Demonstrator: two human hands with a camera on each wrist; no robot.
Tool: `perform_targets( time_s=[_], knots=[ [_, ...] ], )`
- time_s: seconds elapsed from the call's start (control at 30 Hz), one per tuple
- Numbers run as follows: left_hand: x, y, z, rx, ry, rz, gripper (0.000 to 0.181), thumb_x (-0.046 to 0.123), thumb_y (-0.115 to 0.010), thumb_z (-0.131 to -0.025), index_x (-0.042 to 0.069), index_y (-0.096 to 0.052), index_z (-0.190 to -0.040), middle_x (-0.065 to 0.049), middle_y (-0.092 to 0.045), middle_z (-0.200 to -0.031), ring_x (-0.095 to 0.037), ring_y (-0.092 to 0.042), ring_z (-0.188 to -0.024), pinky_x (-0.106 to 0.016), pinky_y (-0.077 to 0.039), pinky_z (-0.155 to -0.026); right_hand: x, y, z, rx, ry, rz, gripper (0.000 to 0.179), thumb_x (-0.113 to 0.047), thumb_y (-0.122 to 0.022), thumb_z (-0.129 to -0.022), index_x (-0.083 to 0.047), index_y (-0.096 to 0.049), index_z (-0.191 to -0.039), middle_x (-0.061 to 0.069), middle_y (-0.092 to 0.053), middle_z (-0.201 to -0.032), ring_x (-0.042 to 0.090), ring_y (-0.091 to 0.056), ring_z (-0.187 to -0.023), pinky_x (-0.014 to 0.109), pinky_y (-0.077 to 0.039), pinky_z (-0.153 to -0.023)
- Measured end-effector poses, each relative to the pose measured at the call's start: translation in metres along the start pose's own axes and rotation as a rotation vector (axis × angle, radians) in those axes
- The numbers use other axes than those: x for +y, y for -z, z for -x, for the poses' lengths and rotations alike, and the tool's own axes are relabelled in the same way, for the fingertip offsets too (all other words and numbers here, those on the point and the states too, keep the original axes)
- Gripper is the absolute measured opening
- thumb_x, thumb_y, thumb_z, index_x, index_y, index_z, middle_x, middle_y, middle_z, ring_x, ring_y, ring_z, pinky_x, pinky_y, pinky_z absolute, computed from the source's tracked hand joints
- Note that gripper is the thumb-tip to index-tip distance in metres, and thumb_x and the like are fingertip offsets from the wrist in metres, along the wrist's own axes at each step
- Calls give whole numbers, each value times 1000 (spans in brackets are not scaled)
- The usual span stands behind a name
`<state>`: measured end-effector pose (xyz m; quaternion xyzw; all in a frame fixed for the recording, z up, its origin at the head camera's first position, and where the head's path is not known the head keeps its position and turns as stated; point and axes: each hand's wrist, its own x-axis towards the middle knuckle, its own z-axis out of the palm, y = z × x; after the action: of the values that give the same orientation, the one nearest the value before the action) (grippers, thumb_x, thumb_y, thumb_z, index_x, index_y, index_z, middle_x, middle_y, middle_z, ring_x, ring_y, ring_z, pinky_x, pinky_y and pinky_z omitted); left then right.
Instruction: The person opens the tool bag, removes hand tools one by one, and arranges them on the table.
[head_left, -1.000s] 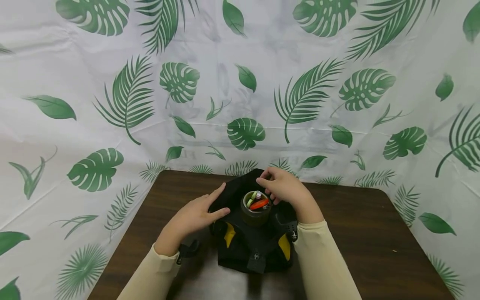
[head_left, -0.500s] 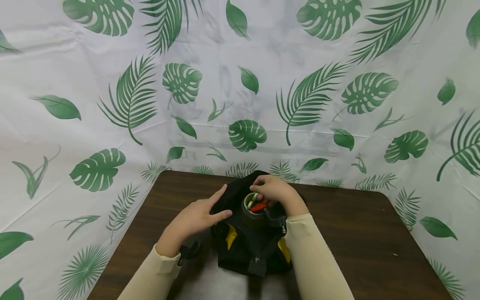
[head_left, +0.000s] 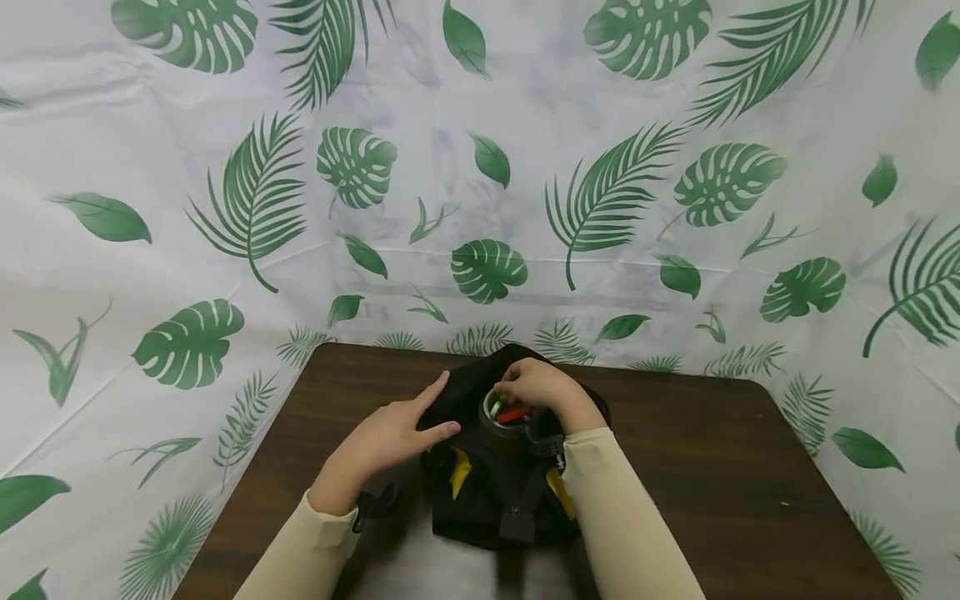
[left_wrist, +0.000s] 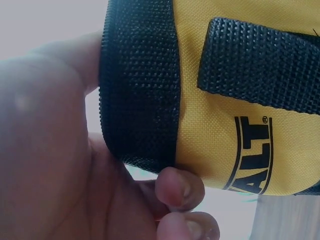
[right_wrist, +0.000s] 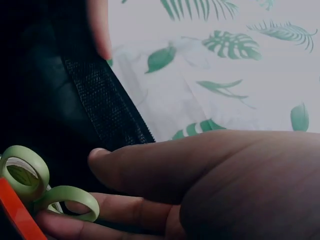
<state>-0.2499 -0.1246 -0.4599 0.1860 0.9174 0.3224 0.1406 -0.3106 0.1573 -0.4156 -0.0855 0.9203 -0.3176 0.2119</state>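
A brown desk (head_left: 697,467) fills the near ground, two pale sleeves (head_left: 630,508) reaching over it. In the middle sits one black bag (head_left: 480,517) with two yellow patches on its near side. The left hand (head_left: 384,437) holds the bag's edge, two fingertips curled against the outside, thumb spread from forefinger. At the bag's top is one round cup (head_left: 495,431); two green rings (right_wrist: 42,175) and one red piece (right_wrist: 19,210) show in it. The right hand (head_left: 543,385) dips to the cup, thumb apart from the other fingers, which touch one ring; I cannot tell whether they grip it. Farthest back hangs one leaf-printed white cloth (head_left: 525,208).
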Motion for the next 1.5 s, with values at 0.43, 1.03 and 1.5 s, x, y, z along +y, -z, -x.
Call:
perform_targets(
  time_s=[0.43, 1.03, 1.5],
  knots=[
    [-6, -5, -2, -6, -15, 8, 93, 79, -56, -101, 49, -8, -174, 8, -79, -104, -19, -77, -104, -61, -55, -110, -2, -1, 16, 121, 61, 49, 17, -29, -76, -104, -14, -71, -97, 7, -71, -85, 26, -67, -67, 38, -58, -61],
    [-2, -10, -5, -4, -23, -17, 96, 79, -57, -100, 45, -8, -175, -14, -51, -168, -38, -63, -143, -64, -48, -119, 13, 18, 69, 336, 218, 45, 17, -23, -77, -103, -21, -79, -120, 1, -75, -106, 18, -66, -92, 40, -59, -81],
    [-3, -10, -4, -8, -32, -10, 96, 79, -59, -99, 48, -7, -174, -14, -53, -167, -38, -64, -142, -64, -49, -118, 35, 9, 103, 673, 292, -18, 25, -22, -86, -97, -20, -82, -122, -3, -78, -100, 13, -72, -87, 27, -60, -74]
  ],
)
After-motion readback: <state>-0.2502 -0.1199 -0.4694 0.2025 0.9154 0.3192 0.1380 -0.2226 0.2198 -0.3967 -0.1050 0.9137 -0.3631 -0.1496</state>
